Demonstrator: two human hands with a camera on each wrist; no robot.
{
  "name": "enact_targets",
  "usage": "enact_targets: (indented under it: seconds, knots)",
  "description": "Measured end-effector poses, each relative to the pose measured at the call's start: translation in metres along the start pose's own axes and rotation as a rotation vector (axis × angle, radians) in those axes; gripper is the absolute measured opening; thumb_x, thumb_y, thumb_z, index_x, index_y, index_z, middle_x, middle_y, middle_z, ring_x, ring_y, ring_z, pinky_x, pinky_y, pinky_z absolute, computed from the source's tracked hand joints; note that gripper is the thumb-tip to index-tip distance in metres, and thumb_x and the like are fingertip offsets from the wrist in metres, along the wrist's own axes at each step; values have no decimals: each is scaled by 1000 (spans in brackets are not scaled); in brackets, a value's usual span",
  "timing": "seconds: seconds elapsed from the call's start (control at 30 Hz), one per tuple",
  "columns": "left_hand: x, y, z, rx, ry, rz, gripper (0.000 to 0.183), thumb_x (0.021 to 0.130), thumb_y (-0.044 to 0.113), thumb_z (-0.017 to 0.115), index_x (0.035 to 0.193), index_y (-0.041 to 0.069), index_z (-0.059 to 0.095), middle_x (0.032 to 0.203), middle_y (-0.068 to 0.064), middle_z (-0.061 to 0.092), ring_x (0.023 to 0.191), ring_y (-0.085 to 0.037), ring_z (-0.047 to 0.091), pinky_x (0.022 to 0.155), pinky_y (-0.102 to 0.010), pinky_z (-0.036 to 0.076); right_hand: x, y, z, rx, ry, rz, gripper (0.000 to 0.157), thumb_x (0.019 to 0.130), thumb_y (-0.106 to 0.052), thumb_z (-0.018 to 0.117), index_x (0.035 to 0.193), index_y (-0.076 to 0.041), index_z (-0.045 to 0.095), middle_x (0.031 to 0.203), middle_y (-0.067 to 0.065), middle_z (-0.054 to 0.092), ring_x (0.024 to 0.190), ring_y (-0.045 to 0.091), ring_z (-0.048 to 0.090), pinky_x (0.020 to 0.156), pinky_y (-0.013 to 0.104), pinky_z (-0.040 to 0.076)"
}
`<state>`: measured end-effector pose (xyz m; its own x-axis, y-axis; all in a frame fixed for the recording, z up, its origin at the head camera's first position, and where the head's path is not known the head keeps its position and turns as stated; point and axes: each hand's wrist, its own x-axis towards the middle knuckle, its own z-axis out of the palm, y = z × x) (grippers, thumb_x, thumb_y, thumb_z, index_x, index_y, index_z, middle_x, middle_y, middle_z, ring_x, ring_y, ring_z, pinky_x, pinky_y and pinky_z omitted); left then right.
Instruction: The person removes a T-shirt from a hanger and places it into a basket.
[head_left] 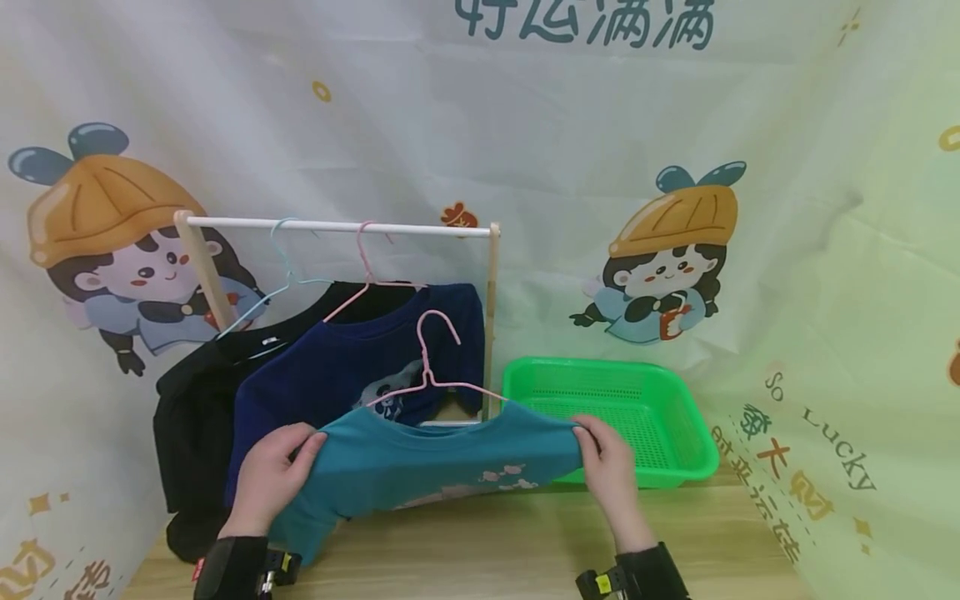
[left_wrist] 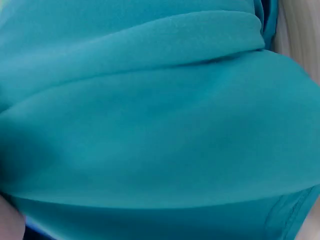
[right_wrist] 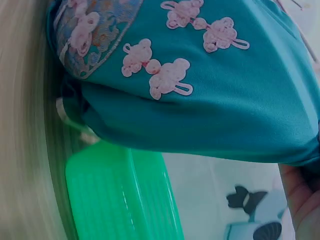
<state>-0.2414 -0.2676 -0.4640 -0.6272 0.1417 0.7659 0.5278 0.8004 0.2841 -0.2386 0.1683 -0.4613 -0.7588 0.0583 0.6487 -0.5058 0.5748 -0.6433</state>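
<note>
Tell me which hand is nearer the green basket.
Right. The right hand pinches the teal shirt by the near-left corner of the green basket; the left hand grips the shirt's other side, farther left.

A broad black cuff (head_left: 227, 571) wraps the left wrist (head_left: 246, 527), and a matching dark cuff (head_left: 654, 575) wraps the right wrist (head_left: 634, 540) — strap or sleeve end, it is hard to tell. A small boxy module juts inward from each, dark-bodied and marked with a bright yellow patch (head_left: 603, 583). Beside the left one sits a pale, metallic-looking fitting (head_left: 266, 583).
</note>
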Motion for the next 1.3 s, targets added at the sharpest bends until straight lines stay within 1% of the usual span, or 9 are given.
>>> enact_targets:
  seconds: [0.1, 0.23, 0.37, 0.5, 0.63, 0.73, 0.93, 1.13, 1.3]
  knots:
    - [3, 9, 14, 36, -3, -11, 13, 83, 4, 76, 81, 12, 66, 77, -1, 66, 73, -20, 57, 69, -39, 44, -8, 6, -9, -11, 54, -20, 14, 93, 7, 62, 102, 1, 71, 99, 16, 71, 88, 33, 68, 72, 39, 55]
    - [5, 26, 32, 59, 4, -96, 8, 87, 10, 74, 85, 10, 67, 83, -6, 68, 80, -27, 59, 73, -49, 43, -21, 15, -20, -8, 98, -24, 16, 90, 13, 62, 100, 4, 71, 97, 18, 71, 84, 23, 68, 71, 20, 51]
    - [2, 43, 48, 42, 7, -169, 8, 90, 12, 72, 85, 11, 67, 83, -6, 67, 81, -29, 58, 71, -48, 42, -32, 24, -29, 3, 113, 59, 16, 91, 13, 60, 100, 5, 70, 96, 19, 70, 87, 8, 64, 72, 10, 46]
    - [-4, 53, 62, 4, 23, -188, 10, 90, 12, 72, 81, 12, 67, 81, -5, 66, 78, -29, 57, 68, -46, 42, -42, 35, -35, -8, 49, 195, 14, 95, 8, 58, 103, 7, 69, 101, 20, 70, 93, 18, 66, 77, 16, 51]
    - [-12, 57, 73, -19, 31, -173, 14, 87, 10, 75, 77, 14, 66, 72, -1, 62, 70, -24, 56, 64, -43, 42, -49, 43, -37, -74, -62, 250, 14, 97, 2, 58, 106, 7, 67, 106, 22, 69, 99, 37, 65, 83, 42, 55]
    - [-17, 58, 79, -22, 21, -140, 19, 84, 9, 78, 73, 15, 63, 64, 5, 55, 63, -18, 52, 60, -39, 41, -50, 44, -35, -147, -132, 223, 17, 97, -7, 62, 108, 4, 69, 109, 20, 69, 104, 40, 63, 89, 54, 50]
    - [-19, 64, 86, -25, 28, -81, 24, 79, 10, 82, 70, 16, 61, 61, 10, 49, 58, -11, 46, 58, -33, 40, -35, 28, -14, -195, -229, 80, 29, 96, -19, 65, 119, 0, 67, 116, 16, 68, 111, 38, 62, 95, 55, 46]
    - [-16, 74, 92, -50, 30, -49, 23, 77, 10, 83, 69, 15, 62, 62, 8, 54, 59, -12, 50, 59, -36, 42, -17, 1, 13, -109, -296, -42, 33, 93, -16, 69, 124, -5, 66, 115, 8, 69, 104, 28, 65, 90, 51, 49]
    - [-17, 79, 95, -78, 8, -72, 21, 78, 10, 82, 70, 18, 64, 64, 9, 56, 62, -11, 50, 62, -37, 42, -4, -20, 29, -14, -303, -22, 22, 94, -13, 68, 116, -8, 68, 103, 2, 70, 89, 18, 67, 78, 37, 54]
